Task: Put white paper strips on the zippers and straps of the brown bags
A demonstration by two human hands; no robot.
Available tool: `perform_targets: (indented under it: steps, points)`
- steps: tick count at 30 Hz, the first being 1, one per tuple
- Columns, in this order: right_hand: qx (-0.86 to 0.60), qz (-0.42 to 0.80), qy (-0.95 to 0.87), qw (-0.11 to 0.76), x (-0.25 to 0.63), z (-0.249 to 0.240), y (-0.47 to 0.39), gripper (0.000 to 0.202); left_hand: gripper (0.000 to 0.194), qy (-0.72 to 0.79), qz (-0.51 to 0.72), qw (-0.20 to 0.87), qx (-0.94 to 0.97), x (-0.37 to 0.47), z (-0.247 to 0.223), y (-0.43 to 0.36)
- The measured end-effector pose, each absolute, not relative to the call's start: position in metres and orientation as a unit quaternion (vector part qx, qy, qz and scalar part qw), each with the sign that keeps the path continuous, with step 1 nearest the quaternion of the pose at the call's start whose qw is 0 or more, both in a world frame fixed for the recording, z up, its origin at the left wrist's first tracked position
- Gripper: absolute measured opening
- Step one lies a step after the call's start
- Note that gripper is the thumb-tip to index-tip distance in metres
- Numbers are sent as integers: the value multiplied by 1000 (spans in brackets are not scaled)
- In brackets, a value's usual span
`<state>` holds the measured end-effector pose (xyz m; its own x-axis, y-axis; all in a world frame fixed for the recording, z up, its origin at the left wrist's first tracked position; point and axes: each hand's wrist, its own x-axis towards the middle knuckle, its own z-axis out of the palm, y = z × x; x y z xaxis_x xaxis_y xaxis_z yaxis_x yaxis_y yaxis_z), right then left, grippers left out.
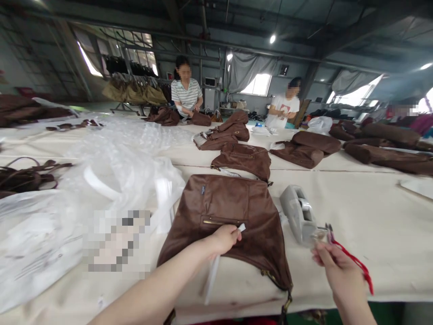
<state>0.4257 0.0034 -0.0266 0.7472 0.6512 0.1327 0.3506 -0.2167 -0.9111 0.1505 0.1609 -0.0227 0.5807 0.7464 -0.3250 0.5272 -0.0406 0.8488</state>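
A brown handbag (226, 198) lies flat in front of me, with a zipped pocket and a small dark label. Over it, my left hand (225, 239) is closed on a narrow white strip (212, 280), which pokes out past the fingertips and hangs below the hand. At the right, a grey tape dispenser (297, 214) stands beside the bag. My right hand (338, 266) pinches clear tape (319, 235) at the dispenser's near end. Small snips (329, 231) with a red cord (358, 262) are just beyond those fingers; whether they touch the hand I cannot tell.
Clear plastic bags (111, 158) heap over the left of the table. More brown bags (245, 158) lie farther back and to the right (389, 153). Brown straps (30, 174) are at the far left. Two people (186, 95) stand across the table.
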Motion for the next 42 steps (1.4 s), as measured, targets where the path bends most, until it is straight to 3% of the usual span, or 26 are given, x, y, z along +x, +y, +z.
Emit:
perform_targets:
  steps: [7, 15, 18, 22, 29, 32, 37, 39, 42]
  points:
    - [-608, 425, -465, 484, 298, 6, 67, 34, 29, 424, 98, 471, 767, 148, -14, 157]
    - [-627, 453, -450, 447, 284, -23, 93, 31, 23, 391, 96, 465, 789, 147, -12, 159]
    - [-651, 451, -441, 422, 286, -25, 90, 23, 33, 408, 118, 548, 721, 148, -12, 159]
    - [-642, 474, -456, 394, 291, -24, 85, 26, 39, 437, 114, 647, 614, 147, -10, 159]
    - [-622, 482, -474, 395, 289, -31, 89, 24, 35, 323, -50, 847, 419, 138, -6, 165]
    - [-632, 474, -464, 402, 284, -32, 96, 24, 39, 317, -59, 864, 386, 138, -4, 164]
    - [-684, 451, -424, 385, 283, -31, 99, 34, 47, 342, 23, 780, 524, 140, -2, 155]
    - [-682, 434, -424, 408, 286, -32, 95, 35, 51, 367, 95, 662, 646, 140, -2, 149]
    - [-654, 428, -392, 484, 289, -30, 85, 34, 41, 373, 183, 385, 824, 139, -1, 140]
